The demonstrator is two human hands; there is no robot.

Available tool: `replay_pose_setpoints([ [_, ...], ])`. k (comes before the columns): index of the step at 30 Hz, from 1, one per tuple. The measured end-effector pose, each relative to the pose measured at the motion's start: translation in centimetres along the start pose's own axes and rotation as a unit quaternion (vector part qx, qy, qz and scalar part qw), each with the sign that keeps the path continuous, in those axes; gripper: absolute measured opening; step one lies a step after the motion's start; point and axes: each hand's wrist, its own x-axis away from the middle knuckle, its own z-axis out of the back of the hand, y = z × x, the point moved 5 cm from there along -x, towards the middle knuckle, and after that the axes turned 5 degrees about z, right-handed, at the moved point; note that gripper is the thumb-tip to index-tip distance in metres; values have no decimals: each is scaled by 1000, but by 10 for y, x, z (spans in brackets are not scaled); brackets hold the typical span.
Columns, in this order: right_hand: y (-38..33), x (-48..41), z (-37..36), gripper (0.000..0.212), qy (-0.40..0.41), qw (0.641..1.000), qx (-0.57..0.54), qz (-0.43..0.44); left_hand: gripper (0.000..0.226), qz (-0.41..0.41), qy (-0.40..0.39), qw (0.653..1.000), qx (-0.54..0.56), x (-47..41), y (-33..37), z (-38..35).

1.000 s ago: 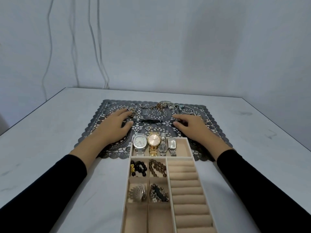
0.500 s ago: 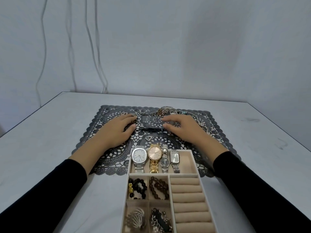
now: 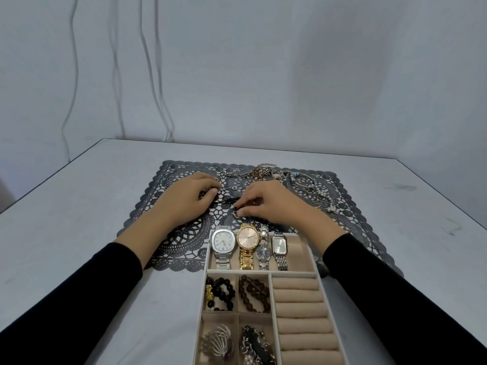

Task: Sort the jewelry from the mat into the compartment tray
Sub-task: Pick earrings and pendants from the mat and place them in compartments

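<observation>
Mat (image 3: 181, 241): dark grey, lace pattern. Tray (image 3: 303, 259): beige. Sleeves (image 3: 79, 293): black. 1 watch (image 3: 247, 237): gold. Table (image 3: 79, 206): white.

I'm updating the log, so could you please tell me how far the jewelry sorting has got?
Done: four wristwatches lie in the top compartment of the beige compartment tray, and beaded bracelets fill the squares below. In hand: both hands, left and right, work small pieces on the dark lace mat. Left: tangled chains and rings remain; the ring rolls are empty.

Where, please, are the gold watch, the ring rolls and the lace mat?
gold watch (image 3: 248, 238): head view, on its dial.
ring rolls (image 3: 303, 309): head view, on a middle roll.
lace mat (image 3: 181, 241): head view, on bare lace.
</observation>
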Motion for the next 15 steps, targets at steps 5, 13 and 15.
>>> replay_pose_setpoints([
  [5, 6, 3, 5, 14, 2, 1000, 2, -17, 25, -1, 19, 1000, 7, -2, -2, 3],
  [13, 8, 6, 7, 17, -7, 999, -7, -33, 24, 20, 12, 999, 39, -9, -7, 7],
  [15, 10, 6, 7, 14, -6, 999, -10, -34, 23, 27, 6, 999, 42, -9, -10, 8],
])
